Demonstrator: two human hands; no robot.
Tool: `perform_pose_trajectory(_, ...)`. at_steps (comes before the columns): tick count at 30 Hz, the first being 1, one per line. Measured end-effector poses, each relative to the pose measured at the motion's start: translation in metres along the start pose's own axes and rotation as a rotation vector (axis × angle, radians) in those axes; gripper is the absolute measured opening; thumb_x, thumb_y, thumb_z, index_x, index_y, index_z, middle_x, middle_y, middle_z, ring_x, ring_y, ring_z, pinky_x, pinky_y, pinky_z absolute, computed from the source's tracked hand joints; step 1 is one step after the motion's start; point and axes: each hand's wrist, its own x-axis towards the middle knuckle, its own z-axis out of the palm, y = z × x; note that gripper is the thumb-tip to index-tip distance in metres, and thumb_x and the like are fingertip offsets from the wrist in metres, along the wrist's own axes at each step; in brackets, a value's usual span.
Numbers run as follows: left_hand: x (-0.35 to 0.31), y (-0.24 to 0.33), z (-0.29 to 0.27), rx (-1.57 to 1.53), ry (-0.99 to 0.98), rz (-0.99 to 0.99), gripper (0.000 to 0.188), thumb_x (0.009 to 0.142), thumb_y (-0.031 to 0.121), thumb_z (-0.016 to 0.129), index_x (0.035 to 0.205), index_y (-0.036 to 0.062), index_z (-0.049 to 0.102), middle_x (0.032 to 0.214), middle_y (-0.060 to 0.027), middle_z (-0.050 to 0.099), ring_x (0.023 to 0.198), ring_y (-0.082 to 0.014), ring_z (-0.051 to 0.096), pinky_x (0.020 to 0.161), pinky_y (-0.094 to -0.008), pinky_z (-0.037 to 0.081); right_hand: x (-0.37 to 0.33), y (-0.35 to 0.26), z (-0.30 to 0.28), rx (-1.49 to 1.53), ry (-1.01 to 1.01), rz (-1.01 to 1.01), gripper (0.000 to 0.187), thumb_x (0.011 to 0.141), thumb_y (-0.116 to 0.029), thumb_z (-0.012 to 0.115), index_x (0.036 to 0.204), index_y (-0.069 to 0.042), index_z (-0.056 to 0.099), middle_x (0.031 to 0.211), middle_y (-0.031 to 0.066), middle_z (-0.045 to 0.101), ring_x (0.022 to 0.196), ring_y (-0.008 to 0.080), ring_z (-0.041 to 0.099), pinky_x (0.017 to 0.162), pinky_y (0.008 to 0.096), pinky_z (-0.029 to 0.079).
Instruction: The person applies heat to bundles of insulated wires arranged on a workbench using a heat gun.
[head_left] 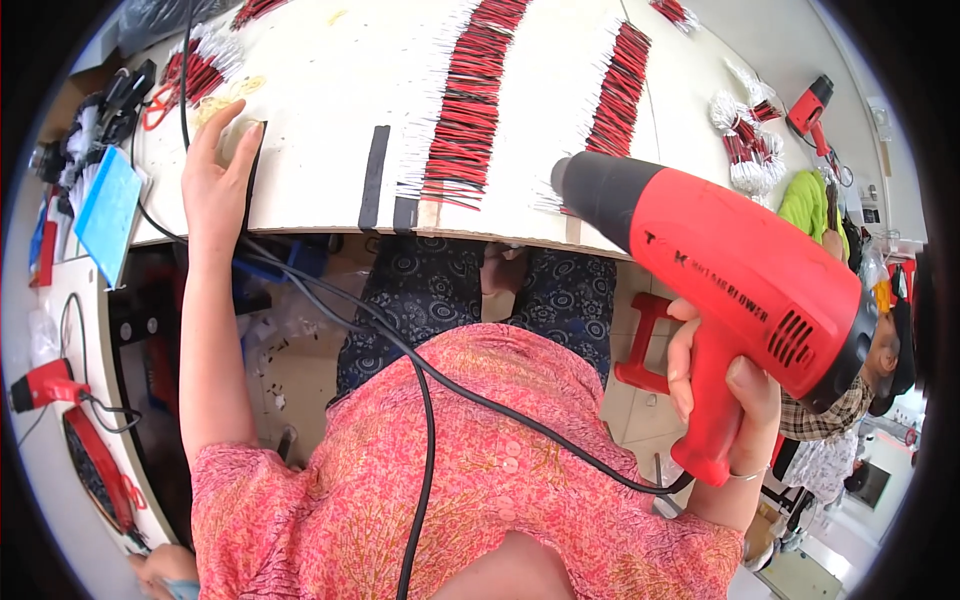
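Observation:
My right hand point(757, 392) is wrapped round the grip of a red heat gun point(735, 255) with a black nozzle and a black rear cap. The gun is held up at the right, its nozzle pointing left and slightly away, above the table's near edge. My left hand point(212, 180) rests at the table's near-left edge, thumb and fingers apart, with nothing seen in it. Beside it runs a dark strip. On the white table point(330, 130) lie a long row of red and black wires point(468, 110) with white ends and a shorter, similar row point(618, 90).
A black cord point(520, 425) runs from the gun across my front. Wire bundles point(748, 150) lie at the right, others point(200, 70) at the far left near red-handled scissors point(157, 108). A blue folder point(108, 215) leans left. More heat guns point(812, 105) hang or lie around. Several people sit nearby.

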Motion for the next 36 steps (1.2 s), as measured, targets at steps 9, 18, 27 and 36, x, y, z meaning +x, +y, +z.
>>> perform_pose_trajectory(9,0.002,0.005,0.0,-0.005,0.004,-0.011,0.039,0.098,0.024,0.071,0.132,0.0058,0.066,0.132,-0.0129,0.066,0.124,-0.0239,0.06,0.102,-0.0317,0.046,0.0,-0.002,-0.001,0.032,0.091,0.039,0.07,0.09,-0.045,0.063,0.124,0.016,0.052,0.077,0.0127,0.059,0.048,0.0098,0.049,0.042,0.02,0.038)
perform_pose_trajectory(18,0.0,0.004,0.0,-0.014,0.012,0.001,0.038,0.098,0.024,0.07,0.131,0.0051,0.066,0.132,-0.0135,0.066,0.125,-0.0252,0.06,0.104,-0.0322,0.045,0.008,-0.002,-0.011,0.048,0.047,-0.002,0.066,0.093,-0.042,0.062,0.125,0.015,0.052,0.081,0.013,0.06,0.051,0.0101,0.052,0.043,0.0201,0.039)
perform_pose_trajectory(27,0.0,0.003,-0.003,0.007,-0.035,-0.052,0.04,0.099,0.026,0.07,0.135,0.0077,0.065,0.139,-0.0122,0.064,0.131,-0.0228,0.057,0.111,-0.0321,0.041,0.014,-0.004,-0.005,0.067,-0.007,0.027,0.064,0.095,-0.04,0.059,0.125,0.015,0.052,0.081,0.0129,0.06,0.052,0.0097,0.051,0.045,0.0204,0.04)
perform_pose_trajectory(36,0.001,0.006,-0.002,0.01,-0.027,-0.058,0.04,0.099,0.026,0.07,0.135,0.0074,0.065,0.139,-0.0127,0.064,0.131,-0.0235,0.057,0.112,-0.0327,0.041,0.019,-0.002,-0.017,0.098,0.066,0.039,0.063,0.097,-0.04,0.058,0.128,0.014,0.049,0.083,0.0114,0.059,0.053,0.0095,0.052,0.045,0.0208,0.04)
